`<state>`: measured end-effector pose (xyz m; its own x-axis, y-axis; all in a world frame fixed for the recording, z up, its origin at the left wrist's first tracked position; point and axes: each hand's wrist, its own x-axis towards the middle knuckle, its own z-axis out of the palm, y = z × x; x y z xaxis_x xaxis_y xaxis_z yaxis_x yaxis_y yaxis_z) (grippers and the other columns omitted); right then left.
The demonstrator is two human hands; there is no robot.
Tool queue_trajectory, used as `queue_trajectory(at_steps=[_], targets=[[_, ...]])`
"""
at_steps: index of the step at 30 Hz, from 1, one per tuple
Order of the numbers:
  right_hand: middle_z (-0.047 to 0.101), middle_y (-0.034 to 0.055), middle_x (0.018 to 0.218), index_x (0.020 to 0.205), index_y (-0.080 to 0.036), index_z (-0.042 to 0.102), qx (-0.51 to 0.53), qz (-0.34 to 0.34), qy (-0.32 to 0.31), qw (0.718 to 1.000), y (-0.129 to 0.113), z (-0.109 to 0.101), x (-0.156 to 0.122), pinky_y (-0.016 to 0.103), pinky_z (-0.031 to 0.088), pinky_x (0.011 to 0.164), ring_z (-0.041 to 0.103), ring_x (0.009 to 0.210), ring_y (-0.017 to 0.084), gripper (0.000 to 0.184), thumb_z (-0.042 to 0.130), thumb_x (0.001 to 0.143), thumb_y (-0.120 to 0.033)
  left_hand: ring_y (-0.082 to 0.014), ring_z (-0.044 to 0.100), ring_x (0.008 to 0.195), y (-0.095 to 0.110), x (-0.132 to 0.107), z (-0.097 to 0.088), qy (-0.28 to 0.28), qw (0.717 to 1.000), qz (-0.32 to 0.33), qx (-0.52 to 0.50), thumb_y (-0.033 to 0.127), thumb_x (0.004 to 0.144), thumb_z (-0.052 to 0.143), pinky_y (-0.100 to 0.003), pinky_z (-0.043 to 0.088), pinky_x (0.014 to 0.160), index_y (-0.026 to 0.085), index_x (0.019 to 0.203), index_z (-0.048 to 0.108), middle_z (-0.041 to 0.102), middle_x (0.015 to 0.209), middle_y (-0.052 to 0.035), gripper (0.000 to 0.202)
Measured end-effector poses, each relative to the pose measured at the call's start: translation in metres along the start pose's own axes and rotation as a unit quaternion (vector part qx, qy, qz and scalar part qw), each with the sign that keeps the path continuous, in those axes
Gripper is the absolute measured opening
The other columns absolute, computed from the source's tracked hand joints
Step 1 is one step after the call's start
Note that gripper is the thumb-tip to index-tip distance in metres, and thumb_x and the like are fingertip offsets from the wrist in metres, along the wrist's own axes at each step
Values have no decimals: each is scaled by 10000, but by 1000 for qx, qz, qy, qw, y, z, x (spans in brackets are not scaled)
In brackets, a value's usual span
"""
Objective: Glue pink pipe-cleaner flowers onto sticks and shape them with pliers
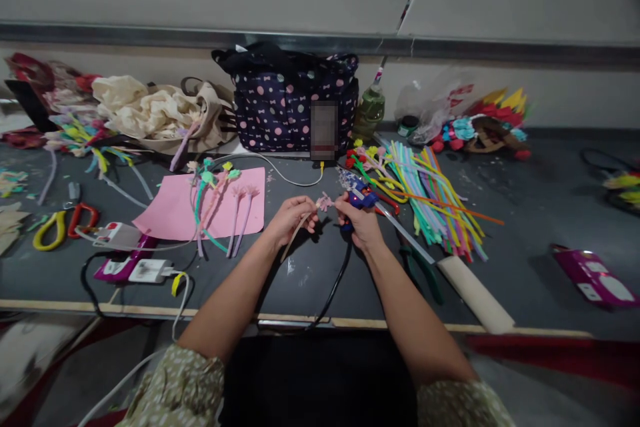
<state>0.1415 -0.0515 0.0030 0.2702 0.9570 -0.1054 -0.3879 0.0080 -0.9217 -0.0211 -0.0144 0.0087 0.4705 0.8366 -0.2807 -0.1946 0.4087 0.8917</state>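
Note:
My left hand is closed around a thin tan stem that slants down toward me. At the stem's top is a small pale-pink fuzzy flower, between my two hands. My right hand is closed, with thumb and forefinger pinching the flower's right side. Right behind that hand is a blue glue gun, partly hidden by it, with a clear glue stick running out of its back. Whether my other right fingers touch the gun, I cannot tell. A black cord runs down from there.
Finished pipe-cleaner flowers lie on a pink sheet to the left. Loose coloured pipe cleaners spread at right, near green-handled pliers. Yellow-and-red-handled cutters and a power strip sit left. A dotted bag stands behind.

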Motion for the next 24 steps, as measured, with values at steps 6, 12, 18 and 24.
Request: queue_trajectory(at_steps=[6,12,18,24], targets=[[537,-59,621,735,-206,608,-73,-19,-49,996,5,-3,0,210,367,454,436,494,75,299,820,607,-373,-89,552,416,0,0,0,-2,1000,1,20,269,655,683,-201,488,426,142,729,572,630,572,-6,184],[564,-45,651,739,-197,614,-89,-20,-61,994,5,-3,0,220,363,459,443,498,78,309,807,619,-406,-85,541,406,-1,0,0,-19,999,-5,44,281,662,685,-201,482,421,136,716,571,618,563,-6,192],[600,-25,678,735,-191,627,-93,-26,-51,994,6,-4,1,223,366,454,463,518,89,314,806,614,-419,-77,534,403,0,-2,1,-30,998,-8,51,268,657,686,-196,480,425,134,704,570,613,561,-3,184],[569,-37,656,726,-203,610,-94,-26,-51,994,2,-3,0,226,357,458,444,523,93,302,802,600,-399,-75,525,399,-1,-2,1,-44,997,-14,59,241,657,664,-192,472,423,132,703,583,609,548,-1,143]])
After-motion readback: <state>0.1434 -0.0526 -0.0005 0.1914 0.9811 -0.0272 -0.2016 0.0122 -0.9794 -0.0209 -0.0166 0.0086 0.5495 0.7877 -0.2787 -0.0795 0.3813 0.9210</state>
